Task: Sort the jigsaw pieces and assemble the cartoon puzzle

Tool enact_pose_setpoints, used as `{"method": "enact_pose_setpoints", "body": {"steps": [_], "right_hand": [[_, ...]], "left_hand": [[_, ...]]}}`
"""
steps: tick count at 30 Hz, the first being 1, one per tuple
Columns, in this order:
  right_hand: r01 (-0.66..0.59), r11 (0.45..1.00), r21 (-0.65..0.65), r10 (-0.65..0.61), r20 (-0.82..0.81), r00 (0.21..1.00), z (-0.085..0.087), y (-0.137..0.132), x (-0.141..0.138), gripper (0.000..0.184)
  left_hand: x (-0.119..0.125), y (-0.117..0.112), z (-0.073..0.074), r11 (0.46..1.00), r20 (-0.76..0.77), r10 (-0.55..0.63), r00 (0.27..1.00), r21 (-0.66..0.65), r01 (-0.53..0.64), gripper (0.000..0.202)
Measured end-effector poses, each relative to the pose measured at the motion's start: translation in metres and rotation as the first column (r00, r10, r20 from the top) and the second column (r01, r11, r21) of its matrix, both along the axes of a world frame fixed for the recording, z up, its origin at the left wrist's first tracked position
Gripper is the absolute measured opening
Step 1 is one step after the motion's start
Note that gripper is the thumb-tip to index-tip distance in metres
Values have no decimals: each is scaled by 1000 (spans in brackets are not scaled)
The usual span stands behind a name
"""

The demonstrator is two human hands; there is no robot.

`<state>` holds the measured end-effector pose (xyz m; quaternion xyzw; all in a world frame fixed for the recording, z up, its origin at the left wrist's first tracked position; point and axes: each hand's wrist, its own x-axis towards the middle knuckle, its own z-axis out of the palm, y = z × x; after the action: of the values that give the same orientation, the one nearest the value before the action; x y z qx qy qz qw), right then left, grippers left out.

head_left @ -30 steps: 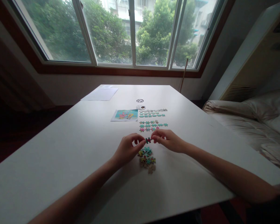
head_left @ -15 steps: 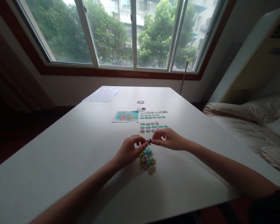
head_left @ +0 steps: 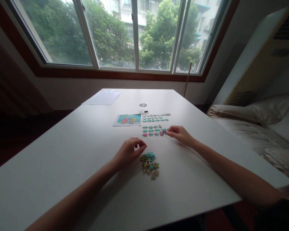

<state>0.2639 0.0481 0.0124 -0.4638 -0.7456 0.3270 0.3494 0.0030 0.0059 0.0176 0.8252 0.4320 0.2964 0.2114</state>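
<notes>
My right hand (head_left: 180, 134) pinches a jigsaw puzzle piece (head_left: 165, 132) at the right end of the lower rows of laid-out pieces (head_left: 151, 131). These pieces are mostly teal, with some pink ones. My left hand (head_left: 129, 149) hovers just above and left of a loose heap of puzzle pieces (head_left: 151, 165); its thumb and forefinger are closed together, and nothing shows between them. In the heap the pieces are teal, yellow, red and plain tan. Behind the rows lies a picture sheet (head_left: 128, 120) with pink and yellow cartoon figures on teal.
More rows of pieces (head_left: 155, 117) lie farther back on the white table (head_left: 86, 144). Two round flat items (head_left: 144, 112) sit beyond the picture. White papers (head_left: 101, 98) rest at the far left corner. A pale sofa (head_left: 240, 125) stands at the right.
My right hand has moved away from the left hand, forward and right, carrying the piece to the lower rows. My left hand has let go of the piece and shifted slightly left.
</notes>
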Motion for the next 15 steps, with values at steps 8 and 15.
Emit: {"method": "enact_pose_setpoints", "body": {"steps": [8,15], "right_hand": [[92,991,98,-121,338,933,-4,6,9,23],[130,969,212,-206,393,896,-5,5,11,19]], "left_hand": [[0,0,-2,1000,-16,-7,1000,-1,7,16],[1,1,-4,1000,-20,-15,1000,4,15,15]]}}
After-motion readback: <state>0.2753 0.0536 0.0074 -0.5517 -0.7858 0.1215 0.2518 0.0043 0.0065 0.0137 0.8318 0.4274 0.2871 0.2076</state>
